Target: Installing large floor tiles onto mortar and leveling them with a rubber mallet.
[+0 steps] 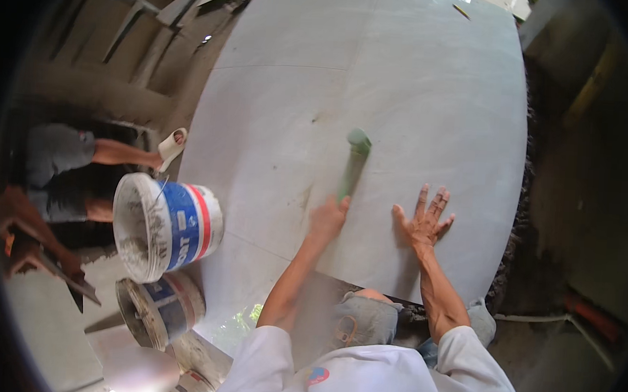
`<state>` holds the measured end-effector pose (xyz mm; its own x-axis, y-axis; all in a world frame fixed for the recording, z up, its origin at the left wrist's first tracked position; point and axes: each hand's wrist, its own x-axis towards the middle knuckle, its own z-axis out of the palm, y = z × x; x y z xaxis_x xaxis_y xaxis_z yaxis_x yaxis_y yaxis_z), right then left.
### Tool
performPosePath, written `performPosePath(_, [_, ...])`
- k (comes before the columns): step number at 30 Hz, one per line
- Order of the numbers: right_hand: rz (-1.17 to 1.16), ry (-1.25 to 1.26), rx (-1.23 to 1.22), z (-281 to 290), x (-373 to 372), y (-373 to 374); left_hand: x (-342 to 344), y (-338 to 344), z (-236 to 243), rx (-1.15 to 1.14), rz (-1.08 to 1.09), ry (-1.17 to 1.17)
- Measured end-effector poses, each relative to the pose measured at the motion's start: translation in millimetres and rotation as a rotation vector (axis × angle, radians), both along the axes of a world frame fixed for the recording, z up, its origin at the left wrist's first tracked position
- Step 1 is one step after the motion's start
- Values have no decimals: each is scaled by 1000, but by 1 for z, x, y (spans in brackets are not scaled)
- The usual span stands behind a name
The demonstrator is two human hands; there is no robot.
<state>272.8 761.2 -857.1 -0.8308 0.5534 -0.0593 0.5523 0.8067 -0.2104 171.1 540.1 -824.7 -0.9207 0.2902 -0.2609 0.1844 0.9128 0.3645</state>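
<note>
My left hand (328,218) is closed round the handle of a green mallet (356,163), blurred by motion. The mallet's head is over the large pale tiles (281,144); I cannot tell whether it touches them. To the right of it, my right hand (425,222) lies flat on the tile surface with its fingers spread and holds nothing. Thin joint lines run between the tiles, and a few small dirty marks show left of the mallet.
At the left, a white bucket (210,215) with a blue and red band stands by another dirty bucket (184,299). Beyond, a person (61,147) in grey shorts holds a dark flat tool (75,283). A pencil-like stick (461,12) lies far off. Rough dark ground (523,207) borders the tiles.
</note>
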Motion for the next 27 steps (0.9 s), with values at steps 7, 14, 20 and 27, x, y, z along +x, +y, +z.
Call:
performPosePath(7, [13, -188, -36, -6, -3, 5, -18, 18, -20, -116, 5, -58])
performPosePath(14, [-52, -126, -142, -12, -4, 6, -8, 15, -45, 63, 240, 78])
performPosePath(20, [19, -193, -209, 5, -16, 26, -7, 14, -41, 72, 270, 40])
performPosePath(27, [172, -303, -322, 4, 9, 52, -11, 19, -25, 91, 265, -11])
